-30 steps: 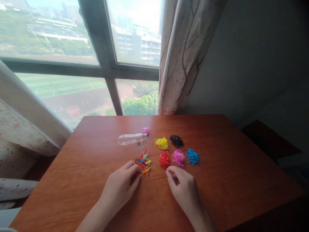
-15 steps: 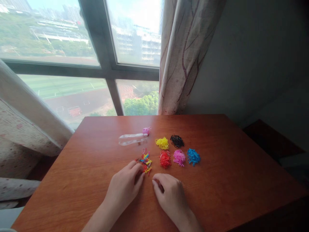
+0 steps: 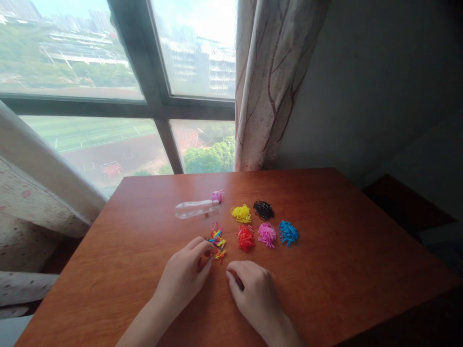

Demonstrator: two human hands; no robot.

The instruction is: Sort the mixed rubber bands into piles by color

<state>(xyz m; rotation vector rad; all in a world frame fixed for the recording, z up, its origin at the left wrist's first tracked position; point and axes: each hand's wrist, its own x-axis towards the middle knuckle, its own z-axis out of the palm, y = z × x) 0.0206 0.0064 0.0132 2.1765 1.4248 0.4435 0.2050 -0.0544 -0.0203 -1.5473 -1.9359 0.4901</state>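
My left hand (image 3: 186,267) is at the near left edge of a small mixed pile of colourful rubber bands (image 3: 220,242), its fingertips curled in close together against the bands. Whatever lies between those fingertips is too small to make out. Just right of the pile, my right hand (image 3: 255,286) rests low over the table with thumb and forefinger tips brought together; anything in that pinch is hidden. Sorted heaps of bands lie beyond: red (image 3: 246,237), pink (image 3: 266,234), blue (image 3: 288,233), yellow (image 3: 241,213) and black (image 3: 264,210).
A clear plastic bottle (image 3: 195,209) lies on its side behind the mixed pile, a pink cap (image 3: 217,196) at its right end. The brown wooden table (image 3: 343,270) reaches toward a window (image 3: 159,108) with curtains (image 3: 267,82) on both sides.
My left hand has drawn slightly back and left, its fingertips still at the mixed pile. The right hand keeps its pinched pose. The whole view has shifted a little.
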